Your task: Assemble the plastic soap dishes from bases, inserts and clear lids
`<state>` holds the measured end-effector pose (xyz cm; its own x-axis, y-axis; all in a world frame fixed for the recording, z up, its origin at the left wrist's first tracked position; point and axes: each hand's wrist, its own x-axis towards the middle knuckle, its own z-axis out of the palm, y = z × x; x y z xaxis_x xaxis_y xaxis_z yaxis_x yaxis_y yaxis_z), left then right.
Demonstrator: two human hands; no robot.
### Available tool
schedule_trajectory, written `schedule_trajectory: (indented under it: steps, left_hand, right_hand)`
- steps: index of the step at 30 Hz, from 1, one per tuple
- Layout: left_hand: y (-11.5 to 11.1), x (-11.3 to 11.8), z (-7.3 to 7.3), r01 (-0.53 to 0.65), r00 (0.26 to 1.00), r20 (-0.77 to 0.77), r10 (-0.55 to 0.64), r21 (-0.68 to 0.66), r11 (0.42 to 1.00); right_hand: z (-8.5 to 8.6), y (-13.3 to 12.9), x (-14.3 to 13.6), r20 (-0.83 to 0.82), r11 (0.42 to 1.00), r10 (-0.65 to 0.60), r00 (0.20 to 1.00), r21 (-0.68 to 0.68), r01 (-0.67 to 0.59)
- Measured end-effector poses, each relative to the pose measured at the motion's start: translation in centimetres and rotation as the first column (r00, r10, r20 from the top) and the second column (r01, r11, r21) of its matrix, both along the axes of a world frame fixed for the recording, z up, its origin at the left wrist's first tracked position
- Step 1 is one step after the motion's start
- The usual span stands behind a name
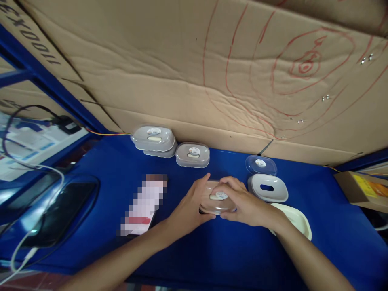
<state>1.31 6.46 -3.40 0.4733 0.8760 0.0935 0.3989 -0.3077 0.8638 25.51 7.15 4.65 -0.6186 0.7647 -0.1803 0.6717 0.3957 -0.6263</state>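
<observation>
A lidded oval soap dish (212, 208) with a clear cover and a round sticker is between my two hands, just above or on the blue table; I cannot tell which. My left hand (197, 200) grips its left side, thumb at the near edge. My right hand (239, 202) closes round the right side, with fingers over the top of the cover. To the right lie a loose clear lid (253, 165), a whitish oval insert (275, 196) with a slot in its middle, and a cream tray (304, 226), partly behind my right forearm.
Lidded soap dishes stand at the back, a stack (142, 141) and a single one (184, 159). A pixelated phone-like object (142, 206) lies left of my hands. Farther left are a black tablet (69, 202) and white cables (57, 194). A cardboard wall (151, 60) bounds the table.
</observation>
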Motion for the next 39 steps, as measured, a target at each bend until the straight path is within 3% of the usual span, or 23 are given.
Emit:
schedule_trajectory:
  steps: [9, 18, 24, 28, 31, 35, 39]
  left_hand:
    - [-0.1, 0.2, 0.5, 0.009, 1.000, -0.027, -0.009, 0.007, 1.000]
    - [-0.1, 0.2, 1.2, 0.018, 0.998, -0.057, -0.017, 0.001, 1.000]
    - [-0.8, 0.4, 0.6, -0.040, 0.991, -0.126, 0.049, 0.076, 0.996]
    - [-1.0, 0.5, 1.0, -0.040, 0.975, -0.208, 0.076, 0.171, 0.985]
    - [-1.0, 0.5, 1.4, -0.012, 0.966, -0.250, 0.066, 0.212, 0.977]
    - [-1.2, 0.6, 1.4, 0.040, 0.955, -0.294, 0.033, 0.239, 0.970]
    - [-1.3, 0.6, 1.3, 0.071, 0.943, -0.332, 0.015, 0.246, 0.967]
  right_hand:
    - [-0.3, -0.3, -0.3, 0.110, 0.999, 0.016, 0.994, 0.043, -0.020]
    - [-1.3, -0.2, 0.0, 0.024, 0.991, 0.046, 0.999, 0.125, -0.049]
    - [-1.5, -0.1, 0.5, 0.040, 0.984, 0.028, 0.999, 0.177, -0.035]
    - [-1.7, 0.9, 1.5, 0.069, 0.970, -0.068, 0.995, 0.237, 0.050]
    - [-2.4, 2.3, 2.1, 0.095, 0.924, -0.165, 0.982, 0.362, 0.120]
    - [-3.8, 3.8, 1.5, 0.123, 0.801, -0.314, 0.941, 0.567, 0.193]
    - [-4.5, 4.6, 0.5, 0.130, 0.750, -0.400, 0.907, 0.615, 0.243]
